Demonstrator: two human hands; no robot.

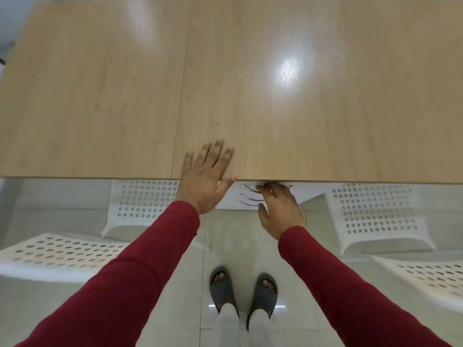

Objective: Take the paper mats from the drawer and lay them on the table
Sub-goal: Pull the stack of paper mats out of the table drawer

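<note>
Paper mats: none in view — presumably inside the drawer unit (250, 199) under the table (275, 96) edge, shut, 3 curved metal handles.
Step in hand: opening top drawer; best pulled straight out, evenly.
Right hand (280, 209): fingers curled at top handle — grip itself hidden.
Left hand (205, 176): flat, fingers spread, bracing on tabletop.

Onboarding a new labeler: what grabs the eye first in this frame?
The two red sleeves running up from the bottom edge to the hands. The left hand lies flat on the near edge of the wooden table, while the right hand reaches under that edge to the chrome drawer handles. White perforated chairs flank both sides.
</note>
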